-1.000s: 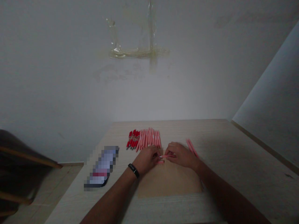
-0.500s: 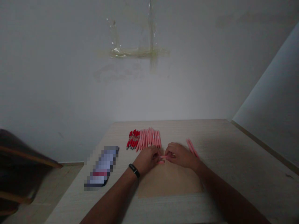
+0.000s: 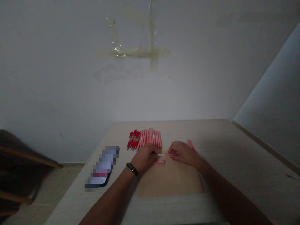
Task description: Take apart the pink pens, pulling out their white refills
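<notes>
Both my hands meet at the middle of a light wooden table (image 3: 234, 156). My left hand (image 3: 144, 157), with a black band on its wrist, and my right hand (image 3: 183, 153) each pinch one end of a thin pink pen part (image 3: 165, 154) with a white tip, held level between them. A short pink piece (image 3: 158, 162) lies on the brown paper sheet (image 3: 171, 181) just under my hands. Behind my left hand, several pink barrels (image 3: 151, 139) lie side by side, with several red caps (image 3: 133, 140) at their left. A few pink sticks (image 3: 191, 145) rest beyond my right hand.
A phone (image 3: 103, 167) lies at the table's left edge. A dark wooden chair (image 3: 18, 175) stands on the floor at far left. The grey wall behind carries old tape (image 3: 138, 51). A slanted panel (image 3: 274, 106) borders the table's right side.
My hands have drawn apart a little, so more of the thin pink part with its white tip shows between them. The short pink piece now lies uncovered on the paper.
</notes>
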The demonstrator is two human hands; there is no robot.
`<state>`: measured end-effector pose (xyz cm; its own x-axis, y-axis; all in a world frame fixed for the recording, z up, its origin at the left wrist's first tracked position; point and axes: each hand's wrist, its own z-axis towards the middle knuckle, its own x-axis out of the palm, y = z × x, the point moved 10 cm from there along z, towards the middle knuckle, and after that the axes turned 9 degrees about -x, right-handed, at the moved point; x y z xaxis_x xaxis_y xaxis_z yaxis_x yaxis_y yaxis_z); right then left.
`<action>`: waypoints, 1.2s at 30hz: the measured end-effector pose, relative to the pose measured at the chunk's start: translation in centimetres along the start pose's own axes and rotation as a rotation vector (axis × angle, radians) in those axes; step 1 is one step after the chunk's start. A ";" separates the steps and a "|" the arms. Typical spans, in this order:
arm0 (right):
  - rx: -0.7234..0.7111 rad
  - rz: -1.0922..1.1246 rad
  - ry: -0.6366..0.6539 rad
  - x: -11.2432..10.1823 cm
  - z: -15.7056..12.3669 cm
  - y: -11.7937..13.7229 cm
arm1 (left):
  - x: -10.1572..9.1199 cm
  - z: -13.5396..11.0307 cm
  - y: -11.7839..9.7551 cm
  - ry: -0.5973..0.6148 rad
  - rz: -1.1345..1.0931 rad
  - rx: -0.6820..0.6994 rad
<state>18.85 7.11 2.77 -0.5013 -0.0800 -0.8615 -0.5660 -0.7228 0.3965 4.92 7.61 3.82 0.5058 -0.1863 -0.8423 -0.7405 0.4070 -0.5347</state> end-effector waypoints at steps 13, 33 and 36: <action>0.032 -0.023 -0.003 -1.1 -0.8 -1.9 | -0.6 0.3 1.9 -0.032 -0.042 -0.035; 0.072 -0.038 0.021 -1.3 -1.5 -3.3 | -0.5 0.6 2.5 -0.033 -0.052 -0.048; 0.076 -0.030 0.017 -1.3 -1.7 -3.3 | -0.5 0.5 2.4 -0.034 -0.046 -0.045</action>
<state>22.46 8.47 2.02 -0.4723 -0.0712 -0.8786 -0.6288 -0.6712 0.3924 3.06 9.18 3.00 0.5540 -0.1727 -0.8144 -0.7349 0.3582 -0.5758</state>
